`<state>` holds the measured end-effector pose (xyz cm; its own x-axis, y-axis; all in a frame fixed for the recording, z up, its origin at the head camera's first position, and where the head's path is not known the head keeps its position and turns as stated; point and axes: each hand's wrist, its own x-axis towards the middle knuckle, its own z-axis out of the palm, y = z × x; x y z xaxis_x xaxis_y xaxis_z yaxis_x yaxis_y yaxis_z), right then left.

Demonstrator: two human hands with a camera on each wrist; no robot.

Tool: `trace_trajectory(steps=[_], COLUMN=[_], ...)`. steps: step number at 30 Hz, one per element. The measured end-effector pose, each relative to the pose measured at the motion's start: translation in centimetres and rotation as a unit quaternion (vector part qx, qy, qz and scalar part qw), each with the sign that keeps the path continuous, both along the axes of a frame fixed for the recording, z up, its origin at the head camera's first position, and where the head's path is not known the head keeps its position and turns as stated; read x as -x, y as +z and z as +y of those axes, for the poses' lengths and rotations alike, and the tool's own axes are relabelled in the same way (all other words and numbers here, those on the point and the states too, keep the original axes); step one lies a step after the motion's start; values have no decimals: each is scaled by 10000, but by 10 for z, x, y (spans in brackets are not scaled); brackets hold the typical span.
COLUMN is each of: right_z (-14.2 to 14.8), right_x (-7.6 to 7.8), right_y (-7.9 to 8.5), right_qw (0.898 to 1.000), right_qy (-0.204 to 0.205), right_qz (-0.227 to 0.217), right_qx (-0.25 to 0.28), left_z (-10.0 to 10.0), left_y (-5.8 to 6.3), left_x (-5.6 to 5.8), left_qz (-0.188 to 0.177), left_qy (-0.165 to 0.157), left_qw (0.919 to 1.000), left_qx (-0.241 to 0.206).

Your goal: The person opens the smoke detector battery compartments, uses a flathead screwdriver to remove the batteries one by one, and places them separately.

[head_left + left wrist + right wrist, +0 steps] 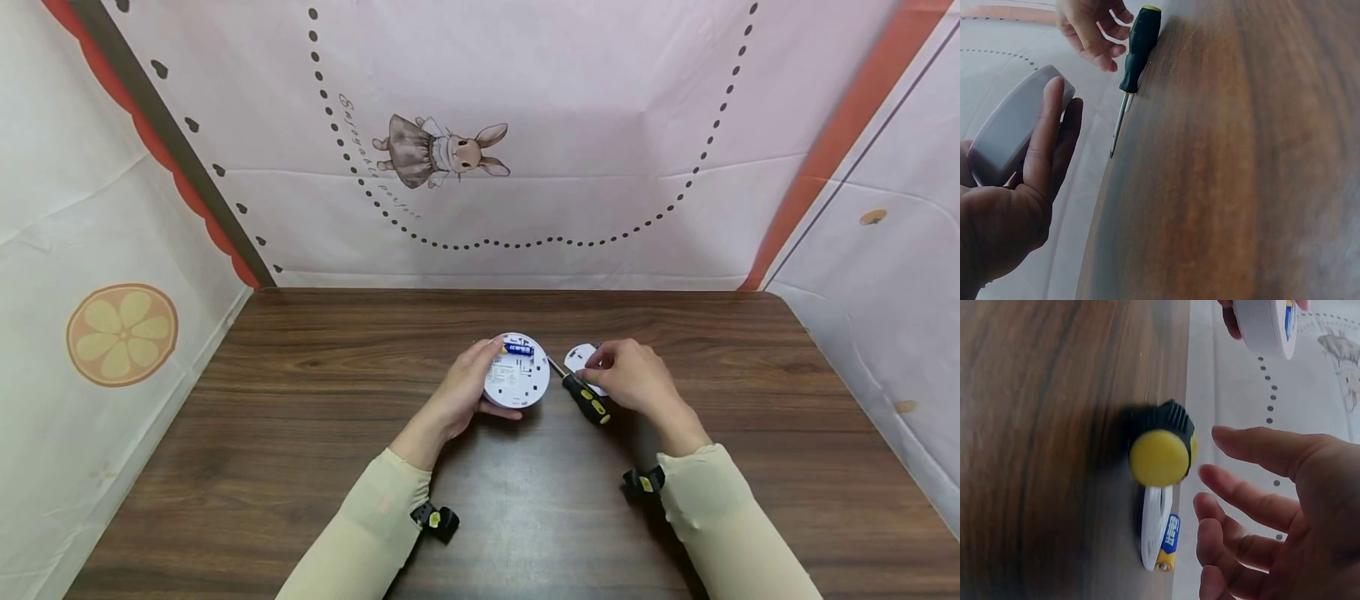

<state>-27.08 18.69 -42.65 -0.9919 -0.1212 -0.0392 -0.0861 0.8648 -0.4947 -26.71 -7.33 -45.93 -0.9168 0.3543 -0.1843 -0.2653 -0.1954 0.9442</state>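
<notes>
Centre of the worktop point(315, 392), and there it is: a round white device point(517, 382), disc-shaped, tipped up on its edge so its back faces the camera. That back carries a printed label, a scatter of small dark holes, and a blue battery point(519, 349) seated near its upper rim. From the left wrist view the device's other side reads as smooth, plain white plastic.

The left hand point(463, 392) has it firmly, fingers curled round the rim at nine o'clock and the thumb hooked beneath at six.

Just off the device at three o'clock lies a screwdriver point(583, 396), black handle with yellow accents, thin metal shaft pointing up toward eleven o'clock.

Past that, further toward three o'clock, the right hand point(636, 377) hovers over a small white cover piece point(579, 360) lying on the worktop. In the right wrist view its fingers are spread and relaxed, gripping nothing, and a second blue and gold battery point(1169, 544) shows lying against that cover.

Behind it all hangs a pale pink cloth with a rabbit print point(442, 153).
</notes>
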Motion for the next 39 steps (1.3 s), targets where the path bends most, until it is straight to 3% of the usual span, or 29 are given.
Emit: trace_trajectory(steps=[12,39], right_z=[-14,-24], right_x=[-3,-6], right_y=[-6,-11], right_qw=[9988,9975], right_qy=[167,-74], right_qz=[-384,-424], right_qx=[-269,-561], left_z=[0,-1], left_y=[1,0], left_x=[1,0], left_qz=[-93,18], left_qy=[50,-44], left_qw=[9999,10000], left_qx=[3,28])
